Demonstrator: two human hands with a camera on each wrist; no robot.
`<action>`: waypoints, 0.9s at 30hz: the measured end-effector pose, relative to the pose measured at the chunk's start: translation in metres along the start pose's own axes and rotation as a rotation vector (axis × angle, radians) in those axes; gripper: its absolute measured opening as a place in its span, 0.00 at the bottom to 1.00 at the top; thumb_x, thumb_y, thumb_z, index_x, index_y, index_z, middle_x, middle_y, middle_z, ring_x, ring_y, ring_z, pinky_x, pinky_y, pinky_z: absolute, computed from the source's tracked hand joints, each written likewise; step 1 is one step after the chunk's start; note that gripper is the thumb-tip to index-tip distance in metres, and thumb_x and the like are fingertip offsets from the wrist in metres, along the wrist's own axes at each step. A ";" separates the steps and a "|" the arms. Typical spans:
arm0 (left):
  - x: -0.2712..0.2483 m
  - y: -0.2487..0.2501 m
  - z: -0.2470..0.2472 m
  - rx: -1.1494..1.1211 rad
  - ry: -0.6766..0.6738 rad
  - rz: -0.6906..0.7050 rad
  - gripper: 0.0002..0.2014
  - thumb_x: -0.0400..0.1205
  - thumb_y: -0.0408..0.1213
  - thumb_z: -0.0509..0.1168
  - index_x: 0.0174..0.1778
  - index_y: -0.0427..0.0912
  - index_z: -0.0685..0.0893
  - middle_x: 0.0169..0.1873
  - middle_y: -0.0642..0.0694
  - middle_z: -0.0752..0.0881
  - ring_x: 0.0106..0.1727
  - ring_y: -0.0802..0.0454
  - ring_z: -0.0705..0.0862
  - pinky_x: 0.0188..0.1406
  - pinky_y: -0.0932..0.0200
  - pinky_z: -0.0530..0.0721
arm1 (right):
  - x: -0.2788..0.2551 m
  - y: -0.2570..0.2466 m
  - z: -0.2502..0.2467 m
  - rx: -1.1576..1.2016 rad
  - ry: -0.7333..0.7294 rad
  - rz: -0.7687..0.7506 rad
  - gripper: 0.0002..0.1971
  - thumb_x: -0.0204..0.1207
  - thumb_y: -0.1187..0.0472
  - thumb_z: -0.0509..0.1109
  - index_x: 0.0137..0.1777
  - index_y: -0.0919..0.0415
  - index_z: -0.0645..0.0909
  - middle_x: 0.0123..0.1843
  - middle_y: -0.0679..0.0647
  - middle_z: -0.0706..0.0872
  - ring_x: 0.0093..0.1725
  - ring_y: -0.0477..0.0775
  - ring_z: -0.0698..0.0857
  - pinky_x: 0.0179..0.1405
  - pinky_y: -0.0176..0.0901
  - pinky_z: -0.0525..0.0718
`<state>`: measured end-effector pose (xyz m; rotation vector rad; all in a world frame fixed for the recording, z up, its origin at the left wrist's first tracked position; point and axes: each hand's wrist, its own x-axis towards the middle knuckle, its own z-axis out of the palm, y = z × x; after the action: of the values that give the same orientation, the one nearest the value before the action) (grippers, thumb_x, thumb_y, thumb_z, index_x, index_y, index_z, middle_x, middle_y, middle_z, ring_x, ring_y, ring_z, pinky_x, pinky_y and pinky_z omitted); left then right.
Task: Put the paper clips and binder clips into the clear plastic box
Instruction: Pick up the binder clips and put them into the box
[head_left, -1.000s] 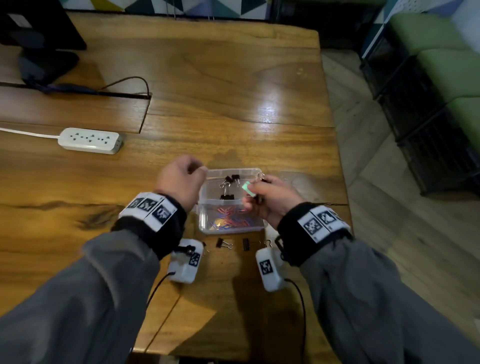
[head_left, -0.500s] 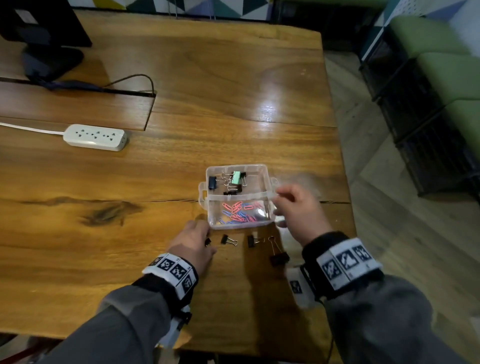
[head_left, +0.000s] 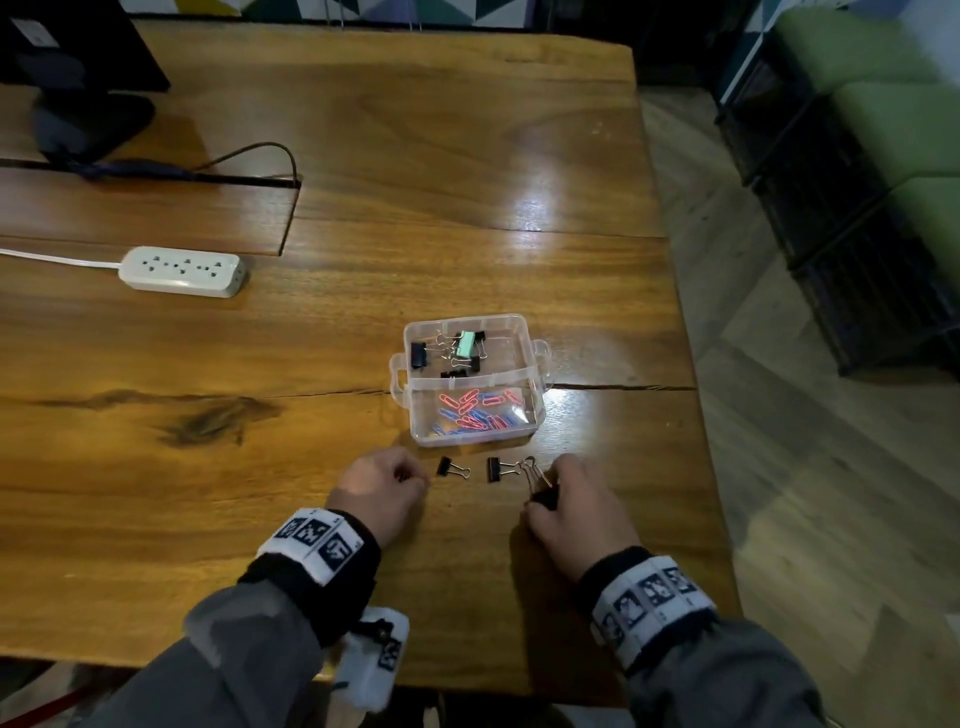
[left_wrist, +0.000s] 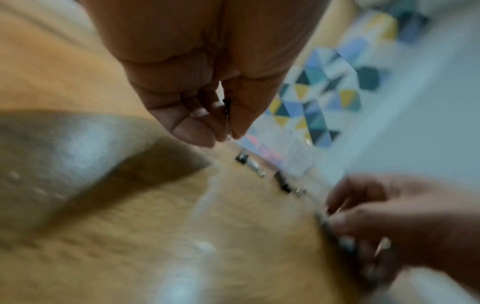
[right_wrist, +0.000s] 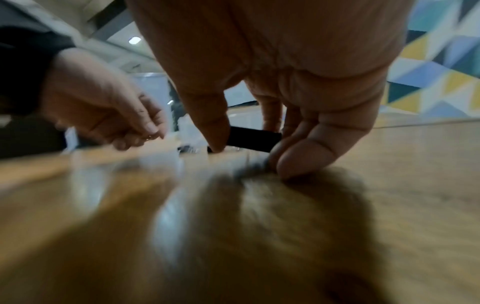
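Wooden desk: box mostly filled (two clips left); left hand and right hand each pinch another.

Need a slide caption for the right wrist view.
Right hand pinches a black binder clip on the wooden table.

On the wooden table, a clear box holds paper clips and binder clips, while two loose clips lie between the left hand and right hand.
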<state>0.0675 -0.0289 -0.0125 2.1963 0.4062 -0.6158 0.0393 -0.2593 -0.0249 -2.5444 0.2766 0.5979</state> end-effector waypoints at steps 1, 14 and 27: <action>-0.004 0.002 0.000 -0.266 -0.021 -0.093 0.07 0.79 0.27 0.67 0.38 0.43 0.84 0.38 0.43 0.87 0.37 0.48 0.88 0.36 0.51 0.88 | 0.002 0.001 -0.004 0.250 -0.045 0.065 0.16 0.73 0.55 0.73 0.59 0.52 0.76 0.53 0.51 0.80 0.44 0.51 0.84 0.43 0.50 0.86; -0.002 0.018 0.015 0.490 -0.024 0.256 0.09 0.83 0.47 0.64 0.58 0.52 0.76 0.38 0.53 0.85 0.34 0.55 0.80 0.33 0.59 0.78 | 0.011 -0.040 -0.020 0.157 -0.108 -0.155 0.09 0.75 0.55 0.72 0.53 0.52 0.78 0.46 0.48 0.86 0.45 0.54 0.85 0.42 0.48 0.82; -0.003 0.027 0.011 0.702 -0.109 0.387 0.07 0.84 0.45 0.59 0.52 0.47 0.70 0.29 0.52 0.78 0.32 0.52 0.81 0.27 0.59 0.75 | 0.013 -0.045 -0.009 -0.212 -0.054 -0.360 0.08 0.74 0.49 0.66 0.47 0.51 0.73 0.42 0.49 0.84 0.40 0.54 0.82 0.39 0.47 0.82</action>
<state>0.0747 -0.0546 -0.0008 2.7741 -0.3493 -0.7259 0.0677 -0.2269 -0.0049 -2.6807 -0.2741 0.5775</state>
